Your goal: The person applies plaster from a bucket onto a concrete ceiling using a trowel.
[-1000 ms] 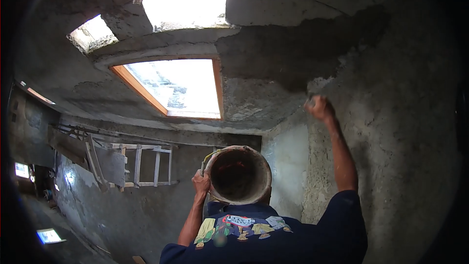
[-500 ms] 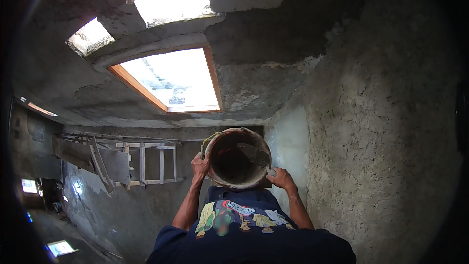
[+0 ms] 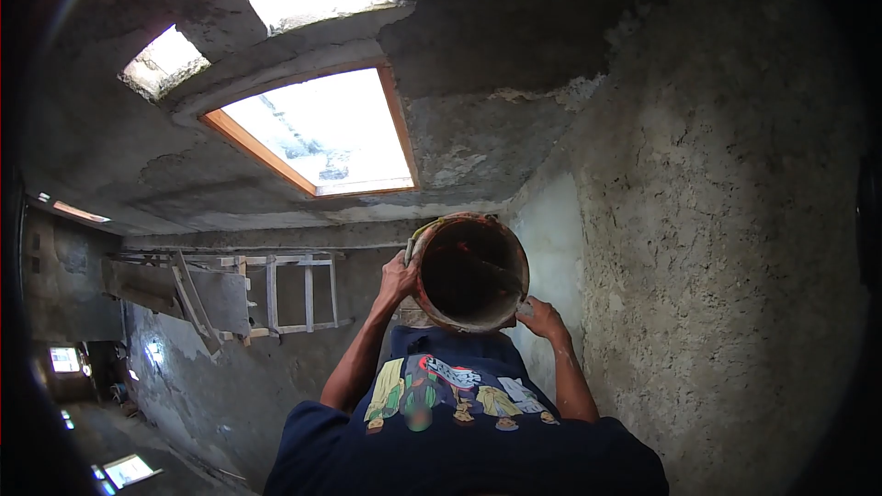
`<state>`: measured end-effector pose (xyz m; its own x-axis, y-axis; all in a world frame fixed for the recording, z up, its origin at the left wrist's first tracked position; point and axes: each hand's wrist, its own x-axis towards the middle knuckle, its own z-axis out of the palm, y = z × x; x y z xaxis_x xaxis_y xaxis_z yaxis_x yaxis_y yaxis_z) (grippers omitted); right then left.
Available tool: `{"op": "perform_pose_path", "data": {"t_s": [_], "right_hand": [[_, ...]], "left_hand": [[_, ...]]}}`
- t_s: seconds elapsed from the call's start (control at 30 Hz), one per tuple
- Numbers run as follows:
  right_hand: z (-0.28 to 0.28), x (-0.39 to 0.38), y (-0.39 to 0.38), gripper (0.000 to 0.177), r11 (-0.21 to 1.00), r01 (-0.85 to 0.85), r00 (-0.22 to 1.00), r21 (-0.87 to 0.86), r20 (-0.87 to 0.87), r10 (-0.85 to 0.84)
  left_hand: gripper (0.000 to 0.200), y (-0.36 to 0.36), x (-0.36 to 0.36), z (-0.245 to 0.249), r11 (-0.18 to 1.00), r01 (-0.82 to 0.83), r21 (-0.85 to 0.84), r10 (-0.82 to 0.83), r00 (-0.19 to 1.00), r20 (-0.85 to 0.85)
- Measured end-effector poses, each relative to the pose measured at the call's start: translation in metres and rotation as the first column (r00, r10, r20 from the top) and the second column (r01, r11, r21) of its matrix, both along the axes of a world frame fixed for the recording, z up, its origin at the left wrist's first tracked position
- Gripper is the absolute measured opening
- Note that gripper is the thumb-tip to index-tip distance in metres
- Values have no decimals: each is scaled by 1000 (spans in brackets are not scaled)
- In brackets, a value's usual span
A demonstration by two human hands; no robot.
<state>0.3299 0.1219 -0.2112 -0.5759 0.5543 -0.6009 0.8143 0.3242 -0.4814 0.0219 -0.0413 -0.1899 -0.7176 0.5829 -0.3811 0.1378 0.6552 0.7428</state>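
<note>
A round bucket (image 3: 432,310) with a dirty, mortar-stained rim is held up in front of my chest, its mouth facing me and its inside mostly dark. My left hand (image 3: 396,279) is closed on the bucket's left side by the rim and handle. At the lower right of the rim, my right hand (image 3: 545,318) is wrapped round the handle of a trowel (image 3: 503,282). The trowel's blade lies inside the bucket and shows only faintly. What else is in the bucket is too dark to make out.
A rough plastered wall (image 3: 698,294) rises close on my right. Ahead is a wood-framed window opening (image 3: 322,133), with smaller openings above. A wooden ladder-like frame (image 3: 308,292) and boards (image 3: 216,301) stand to the left. Bright openings show at the far lower left.
Both hands have moved the bucket up and slightly right, and its mouth has tilted. The trowel blade inside has become harder to see.
</note>
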Motion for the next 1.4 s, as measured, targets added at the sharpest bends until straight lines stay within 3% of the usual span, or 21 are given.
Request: {"op": "perform_pose_path", "data": {"t_s": [0.27,0.53,0.67,0.8,0.93,1.07,1.13,1.2,1.27,1.4], "right_hand": [[10,1,-12,55,998,-37,997,46,70,34],[22,-6,-13,51,987,142,990,74,-25,-140],[12,-1,-7,52,987,54,994,152,-97,-40],[1,5,-2,62,948,8,998,319,-58,11],[8,-5,10,59,911,-57,995,409,-46,83],[5,-20,10,48,912,-151,988,381,28,152],[-5,-25,5,44,799,-307,949,517,103,299],[-10,-26,0,35,768,-342,938,541,143,317],[-17,-32,-2,20,627,-340,933,701,167,320],[-30,-40,-2,11,585,-460,874,668,223,432]], "left_hand": [[55,7,-1,10,984,174,-26,-171,980,100],[58,16,14,19,967,254,-20,-254,967,0],[49,19,16,31,967,253,-21,-252,967,38],[51,17,17,23,969,246,21,-244,967,-72],[48,14,15,28,969,244,-32,-243,969,34],[47,7,16,28,975,221,6,-221,975,3],[44,3,15,30,980,200,9,-200,980,19],[43,-2,13,18,981,193,-2,-193,981,2],[44,-6,12,13,986,166,34,-165,986,-38],[44,-6,15,16,986,165,33,-164,986,-20]]}}
